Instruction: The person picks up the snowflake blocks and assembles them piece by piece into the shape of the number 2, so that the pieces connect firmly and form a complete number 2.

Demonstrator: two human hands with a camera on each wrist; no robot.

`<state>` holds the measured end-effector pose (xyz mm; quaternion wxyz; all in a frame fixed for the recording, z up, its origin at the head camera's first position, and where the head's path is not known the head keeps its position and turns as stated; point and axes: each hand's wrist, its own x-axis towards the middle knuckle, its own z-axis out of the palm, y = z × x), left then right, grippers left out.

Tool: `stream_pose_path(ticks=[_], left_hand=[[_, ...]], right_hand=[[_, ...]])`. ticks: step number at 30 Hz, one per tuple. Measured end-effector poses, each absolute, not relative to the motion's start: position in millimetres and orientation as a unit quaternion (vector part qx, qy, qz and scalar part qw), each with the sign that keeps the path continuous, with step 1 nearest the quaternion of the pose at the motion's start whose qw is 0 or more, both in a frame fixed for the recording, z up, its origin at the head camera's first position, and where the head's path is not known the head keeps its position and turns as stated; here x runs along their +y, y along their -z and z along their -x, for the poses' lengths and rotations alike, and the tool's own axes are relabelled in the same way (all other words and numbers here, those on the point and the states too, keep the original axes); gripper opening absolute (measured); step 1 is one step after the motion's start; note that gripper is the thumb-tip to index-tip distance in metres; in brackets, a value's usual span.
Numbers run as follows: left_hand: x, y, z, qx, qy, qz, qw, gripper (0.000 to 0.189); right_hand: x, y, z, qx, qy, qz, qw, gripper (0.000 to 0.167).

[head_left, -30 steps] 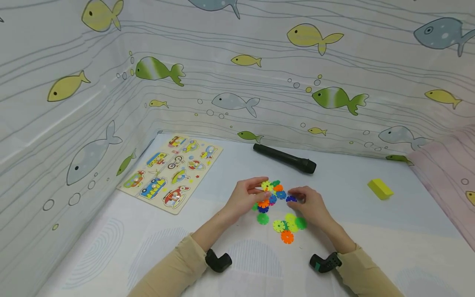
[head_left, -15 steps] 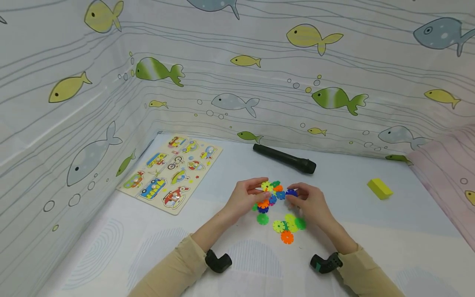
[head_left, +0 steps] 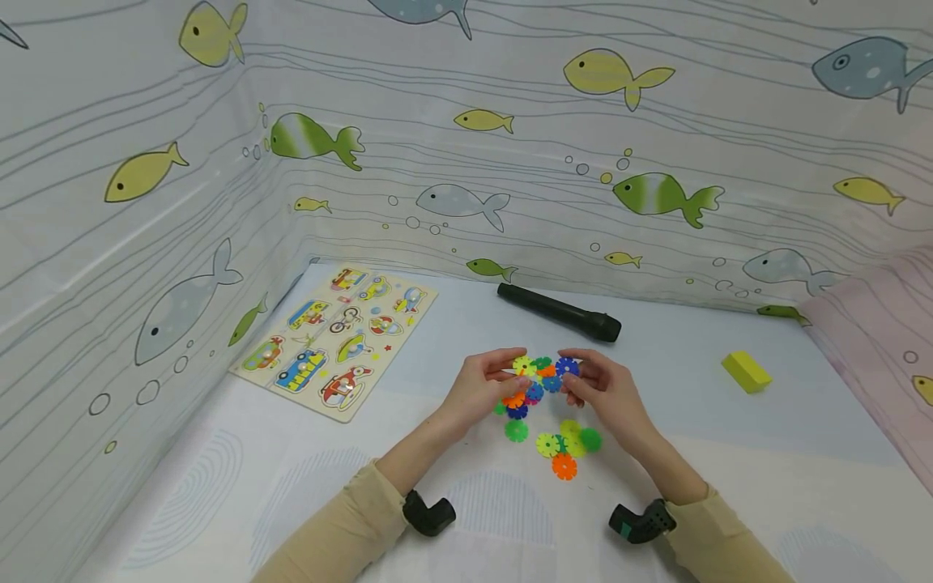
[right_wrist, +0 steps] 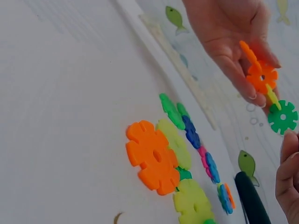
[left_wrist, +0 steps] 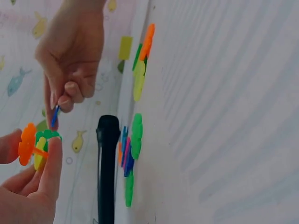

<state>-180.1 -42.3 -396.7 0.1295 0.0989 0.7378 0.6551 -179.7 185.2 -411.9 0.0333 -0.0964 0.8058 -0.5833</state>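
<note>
My left hand (head_left: 477, 390) grips a small joined piece of notched plastic snowflake discs, held up off the table. Orange discs (right_wrist: 261, 77), a yellow disc (head_left: 523, 366) and a green disc (right_wrist: 282, 117) make up this piece. Between thumb and fingertips, my right hand (head_left: 611, 395) pinches a dark blue disc (head_left: 567, 368). In the left wrist view the blue disc (left_wrist: 55, 115) is edge-on, close to the green disc at the end of the joined piece. Loose discs lie on the table under both hands, among them an orange disc (head_left: 564, 466) and a light green disc (head_left: 517, 431).
A wooden vehicle puzzle board (head_left: 342, 340) lies at the left. Behind the hands is a black microphone (head_left: 560, 312). A yellow block (head_left: 747, 371) sits to the right. Fish-printed cloth walls (head_left: 452, 162) enclose the table's back and sides.
My right hand has raised the dark blue disc and brought it left, closer to the joined piece; the disc now faces the head camera more. My left hand has barely moved.
</note>
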Motion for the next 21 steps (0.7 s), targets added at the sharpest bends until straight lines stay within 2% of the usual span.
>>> stream_pose_path(ticks=[21], left_hand=[[-43.4, 392.5, 177.6, 0.717, -0.674, -0.115, 0.138, 0.044]], right_hand=[[183.7, 409.1, 179.1, 0.764, 0.635, 0.087, 0.072, 0.048]])
